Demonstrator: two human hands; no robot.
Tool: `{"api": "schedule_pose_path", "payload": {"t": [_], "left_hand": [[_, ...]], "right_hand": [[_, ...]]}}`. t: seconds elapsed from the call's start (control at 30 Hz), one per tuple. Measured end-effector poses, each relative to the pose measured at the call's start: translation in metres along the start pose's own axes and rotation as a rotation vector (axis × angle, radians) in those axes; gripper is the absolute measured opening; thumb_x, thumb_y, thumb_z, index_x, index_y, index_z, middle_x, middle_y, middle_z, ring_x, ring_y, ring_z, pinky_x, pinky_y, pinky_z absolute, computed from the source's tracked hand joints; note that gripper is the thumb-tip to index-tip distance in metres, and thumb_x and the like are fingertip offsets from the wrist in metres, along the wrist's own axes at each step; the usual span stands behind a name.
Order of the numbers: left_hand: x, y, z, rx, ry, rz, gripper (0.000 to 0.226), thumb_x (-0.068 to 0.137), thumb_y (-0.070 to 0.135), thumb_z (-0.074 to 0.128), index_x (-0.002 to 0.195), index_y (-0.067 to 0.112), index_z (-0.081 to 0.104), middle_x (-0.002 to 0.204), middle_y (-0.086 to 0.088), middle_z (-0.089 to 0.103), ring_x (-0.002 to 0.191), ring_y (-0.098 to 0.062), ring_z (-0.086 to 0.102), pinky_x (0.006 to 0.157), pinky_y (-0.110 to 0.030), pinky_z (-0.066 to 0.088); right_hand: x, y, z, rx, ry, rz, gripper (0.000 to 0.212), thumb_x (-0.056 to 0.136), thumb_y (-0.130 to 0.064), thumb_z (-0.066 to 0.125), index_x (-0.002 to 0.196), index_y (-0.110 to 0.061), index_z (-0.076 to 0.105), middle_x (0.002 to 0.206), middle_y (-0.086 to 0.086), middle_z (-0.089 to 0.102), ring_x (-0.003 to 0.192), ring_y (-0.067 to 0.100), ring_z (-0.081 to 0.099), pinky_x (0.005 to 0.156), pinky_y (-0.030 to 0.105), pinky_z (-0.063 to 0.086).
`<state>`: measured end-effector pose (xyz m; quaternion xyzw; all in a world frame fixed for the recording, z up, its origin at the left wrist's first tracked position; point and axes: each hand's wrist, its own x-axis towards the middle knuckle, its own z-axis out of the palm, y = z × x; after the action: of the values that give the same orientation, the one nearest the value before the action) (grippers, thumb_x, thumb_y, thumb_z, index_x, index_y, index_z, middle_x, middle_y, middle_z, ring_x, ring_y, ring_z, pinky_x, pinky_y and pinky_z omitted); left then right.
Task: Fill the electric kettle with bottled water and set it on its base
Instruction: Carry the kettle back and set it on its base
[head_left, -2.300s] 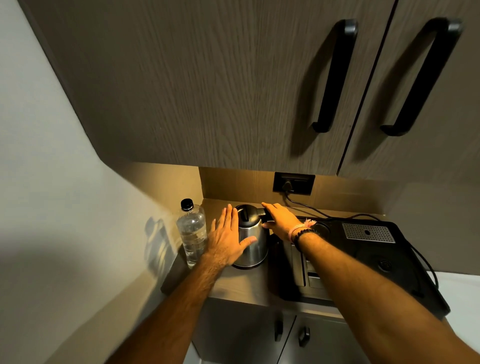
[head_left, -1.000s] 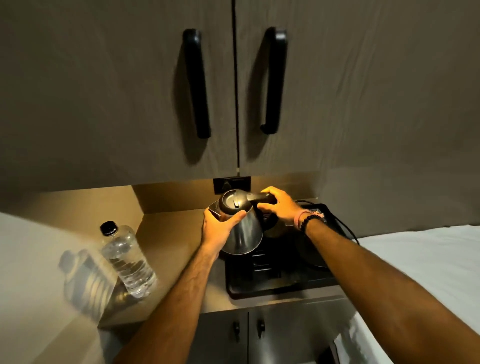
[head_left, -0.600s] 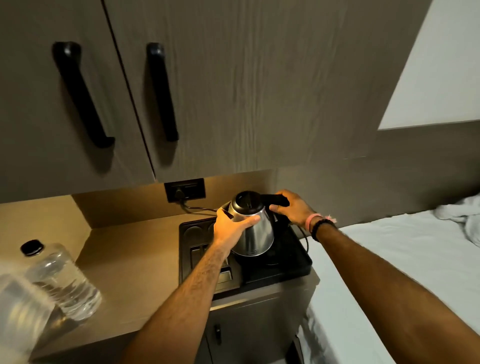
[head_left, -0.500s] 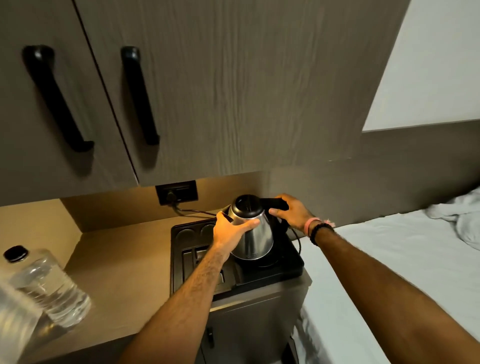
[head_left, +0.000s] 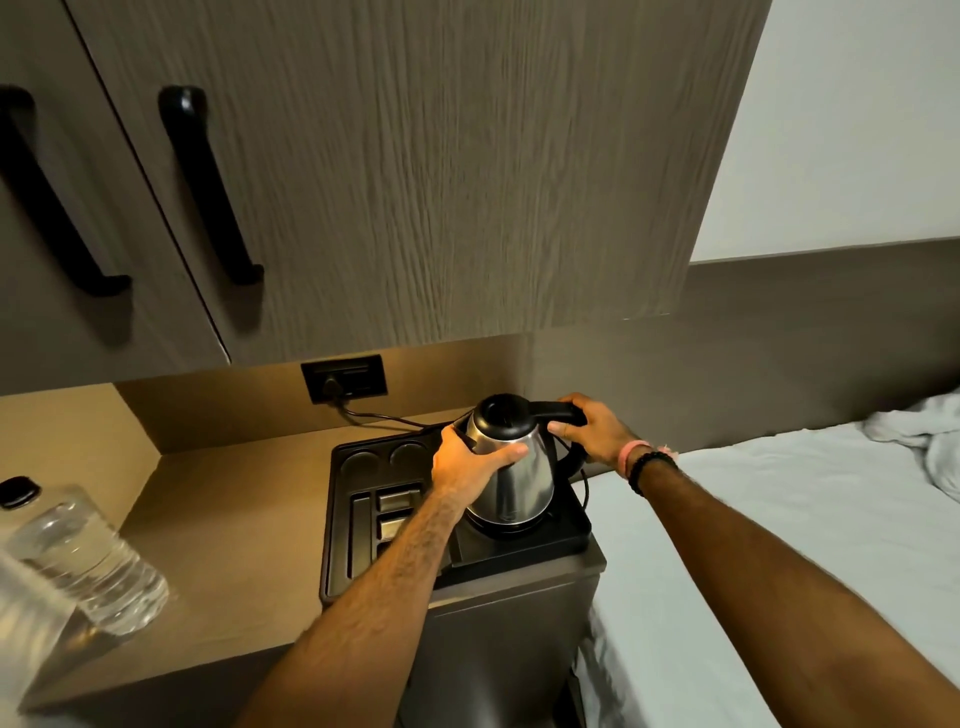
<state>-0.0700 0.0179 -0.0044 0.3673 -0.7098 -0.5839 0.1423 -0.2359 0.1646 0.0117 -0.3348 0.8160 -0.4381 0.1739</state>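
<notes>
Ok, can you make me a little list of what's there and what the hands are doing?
kettle: shiny metal, black lid shut, on the black tray
left hand: gripping the kettle's side
right hand: wrapped round the kettle's black handle
water bottle: cap on, on the counter far left, untouched
cord: plugged into the wall socket
bed: right of the counter

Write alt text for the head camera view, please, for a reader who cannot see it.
Two bare hands hold a steel kettle at the right end of a black tray: the left hand grips its body, the right hand its black handle. A capped water bottle stands far left on the counter, and a bed lies to the right.
</notes>
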Motion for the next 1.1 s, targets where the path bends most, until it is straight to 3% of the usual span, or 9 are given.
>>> {"api": "schedule_pose_path", "payload": {"t": [0.07,0.2,0.27,0.37,0.47,0.6,0.77,0.97,1.1], "left_hand": [[0.000,-0.001,0.000,0.006,0.004,-0.007,0.130,0.051,0.058,0.091,0.151,0.015,0.021,0.150,-0.011,0.044,0.135,-0.032,0.045,0.105,-0.048,0.042],[0.000,-0.003,0.001,0.023,-0.013,-0.008,0.122,0.057,0.054,0.090,0.150,0.016,0.022,0.149,-0.010,0.046,0.134,-0.031,0.046,0.106,-0.049,0.042],[0.000,-0.003,0.001,0.034,-0.022,-0.011,0.122,0.058,0.055,0.089,0.151,0.016,0.020,0.149,-0.010,0.045,0.135,-0.031,0.046,0.107,-0.050,0.042],[0.001,-0.002,0.002,0.032,-0.035,-0.018,0.123,0.061,0.054,0.088,0.153,0.015,0.017,0.150,-0.010,0.044,0.136,-0.031,0.045,0.109,-0.050,0.042],[0.003,-0.002,0.001,0.033,-0.037,-0.027,0.123,0.061,0.053,0.088,0.154,0.014,0.016,0.151,-0.010,0.044,0.137,-0.032,0.044,0.110,-0.051,0.041],[0.001,-0.001,0.001,0.040,-0.031,-0.030,0.122,0.062,0.052,0.088,0.153,0.013,0.018,0.152,-0.011,0.043,0.138,-0.032,0.043,0.110,-0.052,0.040],[-0.006,-0.002,0.002,0.072,0.017,0.022,0.127,0.059,0.047,0.091,0.155,0.014,0.015,0.152,-0.010,0.043,0.139,-0.031,0.042,0.110,-0.051,0.041],[-0.008,-0.001,-0.001,0.089,-0.003,0.041,0.126,0.063,0.041,0.091,0.157,0.015,0.012,0.154,-0.010,0.042,0.140,-0.031,0.040,0.112,-0.050,0.039],[-0.009,-0.002,-0.003,0.140,-0.055,0.033,0.129,0.063,0.040,0.091,0.157,0.016,0.007,0.155,-0.010,0.039,0.142,-0.032,0.037,0.113,-0.054,0.036]], "right_hand": [[0.001,0.000,0.001,0.007,0.002,0.001,0.021,0.093,-0.019,0.066,0.111,-0.010,0.059,0.089,0.001,0.062,0.081,0.017,0.059,0.065,0.027,0.045],[0.003,0.004,0.005,0.016,0.001,0.004,0.028,0.094,-0.021,0.064,0.120,-0.014,0.057,0.103,0.002,0.063,0.099,0.021,0.060,0.091,0.039,0.048],[0.003,0.006,0.005,0.009,0.001,0.013,0.032,0.095,-0.022,0.063,0.125,-0.017,0.056,0.108,0.000,0.061,0.106,0.022,0.058,0.097,0.041,0.046],[0.005,0.009,0.006,-0.015,-0.005,0.049,0.047,0.095,-0.026,0.062,0.139,-0.019,0.048,0.129,0.007,0.059,0.124,0.029,0.054,0.105,0.043,0.042],[0.005,0.009,0.009,-0.086,0.002,0.089,0.066,0.097,-0.034,0.060,0.153,-0.021,0.029,0.153,0.011,0.042,0.139,0.032,0.040,0.113,0.045,0.031],[-0.003,0.008,0.013,-0.195,0.120,0.040,0.072,0.095,-0.039,0.061,0.154,-0.017,0.027,0.150,0.014,0.045,0.137,0.033,0.044,0.112,0.047,0.037],[-0.023,0.012,0.015,-0.359,0.263,-0.083,0.055,0.095,-0.046,0.057,0.140,-0.018,0.044,0.131,0.010,0.062,0.120,0.030,0.058,0.098,0.045,0.051],[-0.031,0.013,0.016,-0.492,0.293,-0.159,0.056,0.096,-0.045,0.055,0.143,-0.017,0.044,0.142,0.010,0.053,0.135,0.029,0.043,0.109,0.047,0.042],[-0.032,0.008,0.018,-0.554,0.294,-0.114,0.060,0.094,-0.052,0.053,0.143,-0.019,0.043,0.147,0.010,0.049,0.140,0.032,0.036,0.108,0.055,0.042]]}}
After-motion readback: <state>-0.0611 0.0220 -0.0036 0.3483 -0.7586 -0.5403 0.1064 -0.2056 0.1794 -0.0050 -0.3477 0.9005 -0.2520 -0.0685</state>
